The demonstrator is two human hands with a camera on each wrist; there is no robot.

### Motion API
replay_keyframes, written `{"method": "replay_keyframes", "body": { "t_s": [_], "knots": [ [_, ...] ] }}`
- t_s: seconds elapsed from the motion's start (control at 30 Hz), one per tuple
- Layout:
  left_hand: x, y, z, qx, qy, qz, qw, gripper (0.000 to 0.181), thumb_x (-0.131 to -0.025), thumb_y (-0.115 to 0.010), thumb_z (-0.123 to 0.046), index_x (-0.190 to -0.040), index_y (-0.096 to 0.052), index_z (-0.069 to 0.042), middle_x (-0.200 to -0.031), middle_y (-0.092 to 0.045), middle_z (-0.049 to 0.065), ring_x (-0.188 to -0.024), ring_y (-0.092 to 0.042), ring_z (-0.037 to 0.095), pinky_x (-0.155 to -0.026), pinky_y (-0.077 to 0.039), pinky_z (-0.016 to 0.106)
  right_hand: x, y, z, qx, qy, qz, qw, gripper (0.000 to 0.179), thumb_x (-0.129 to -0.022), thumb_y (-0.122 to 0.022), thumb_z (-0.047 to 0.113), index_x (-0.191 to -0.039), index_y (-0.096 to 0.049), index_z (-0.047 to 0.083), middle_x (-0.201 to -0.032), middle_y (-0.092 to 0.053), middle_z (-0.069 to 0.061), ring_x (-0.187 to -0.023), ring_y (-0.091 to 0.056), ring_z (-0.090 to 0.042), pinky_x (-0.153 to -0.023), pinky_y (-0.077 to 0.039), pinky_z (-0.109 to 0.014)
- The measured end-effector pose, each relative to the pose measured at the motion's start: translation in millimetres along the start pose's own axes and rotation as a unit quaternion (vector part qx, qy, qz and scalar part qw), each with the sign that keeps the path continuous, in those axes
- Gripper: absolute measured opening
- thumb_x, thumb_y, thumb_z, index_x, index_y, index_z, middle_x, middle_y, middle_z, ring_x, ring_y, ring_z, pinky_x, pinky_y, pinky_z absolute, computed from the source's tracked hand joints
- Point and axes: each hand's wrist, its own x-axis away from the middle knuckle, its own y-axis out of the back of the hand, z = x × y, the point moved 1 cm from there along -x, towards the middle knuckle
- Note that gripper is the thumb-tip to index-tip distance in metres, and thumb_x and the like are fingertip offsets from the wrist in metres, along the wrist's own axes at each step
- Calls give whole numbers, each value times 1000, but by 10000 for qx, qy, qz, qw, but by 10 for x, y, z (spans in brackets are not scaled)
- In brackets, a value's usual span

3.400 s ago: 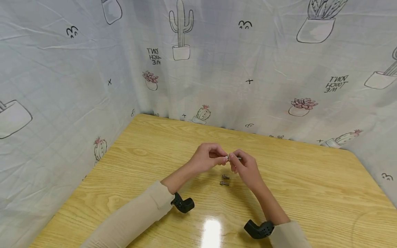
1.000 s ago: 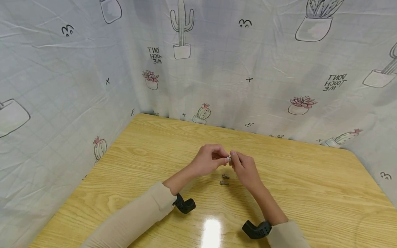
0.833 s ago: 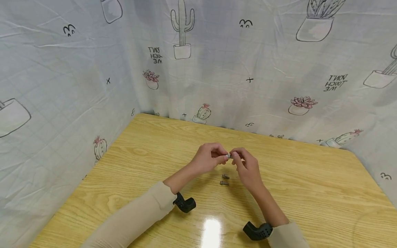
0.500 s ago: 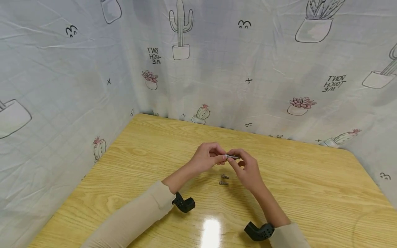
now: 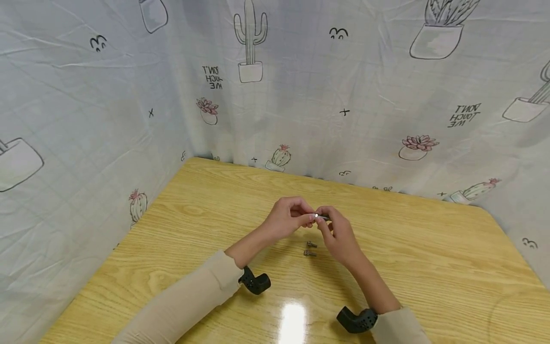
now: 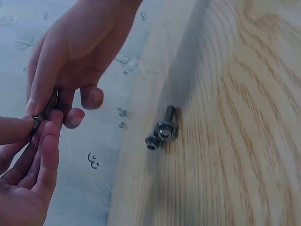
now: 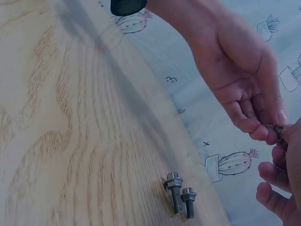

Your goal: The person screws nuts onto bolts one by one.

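Note:
Over the table my left hand (image 5: 285, 219) pinches one end of a small metal bolt (image 5: 325, 218) between thumb and fingertips. My right hand (image 5: 341, 236) pinches the same bolt further along, its thumb and forefinger close against the left fingertips. In the left wrist view the fingers hide most of the held bolt (image 6: 35, 125). Below the hands, two dark metal bolts lie side by side on the table: a shorter bolt (image 5: 311, 244) and a longer bolt (image 5: 310, 253). Flanged collars show under their heads in the right wrist view, on the longer bolt (image 7: 175, 193) and the shorter bolt (image 7: 189, 202).
The wooden table (image 5: 206, 205) reaches back to a hanging cloth (image 5: 301, 95) printed with cacti. Black wrist cameras sit at both cuffs, a left camera (image 5: 255, 283) and a right camera (image 5: 356, 320). Light glares on the table's near part (image 5: 293, 322).
The right fingers have shifted repeatedly along and around the held bolt, showing more or less of its shank. The left hand keeps its pinch almost in place. Both bolts on the table stay put.

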Motion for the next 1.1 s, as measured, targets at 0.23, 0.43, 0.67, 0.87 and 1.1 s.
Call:
{"method": "replay_keyframes", "body": {
  "t_s": [0.23, 0.43, 0.67, 0.87, 1.1],
  "knots": [
    [11, 28, 13, -202, -45, -23, 9998, 4, -92, -65, -5, -94, -68, -5, -90, -70, 13, -84, -71, 32, -80, -56, 52, 39, 83, -74, -257, -742, 20, 9969, 21, -101, -53, 21, -117, -61, 11, -112, -66, -7, -95, -63, -20, -69, -50, -28],
    [19, 60, 16, -290, 60, -134, 9995, 3, -91, -65, -4, -93, -68, -5, -91, -70, 13, -86, -70, 36, -81, -56, 52, 91, 167, -152, -264, -789, -214, 9963, 17, -99, -56, 18, -111, -65, 10, -105, -68, -6, -87, -64, -18, -66, -51, -25],
    [17, 68, 28, -601, 255, -13, 9979, 5, -90, -68, -7, -95, -67, -7, -92, -69, 10, -87, -69, 32, -78, -58, 43, 115, 183, -175, 56, -615, -180, 9979, 10, -96, -61, 15, -103, -67, 11, -96, -69, -3, -83, -61, -12, -64, -51, -24],
    [-16, 70, 88, -1502, 334, 297, 9876, 7, -87, -72, -10, -93, -68, -11, -88, -68, 3, -77, -64, 12, -70, -54, 22, 138, 166, -222, 359, -718, 261, 9964, 6, -94, -64, 15, -99, -67, 13, -93, -65, 0, -79, -56, -10, -63, -48, -23],
    [-65, 25, 176, -2441, 200, 704, 9670, 6, -86, -73, -8, -85, -68, -12, -83, -68, 0, -74, -62, 7, -69, -52, 20, 163, 115, -283, 600, -761, 768, 9923, 4, -91, -67, 14, -94, -68, 11, -90, -63, 2, -83, -57, -14, -65, -47, -26]
  ]
}}
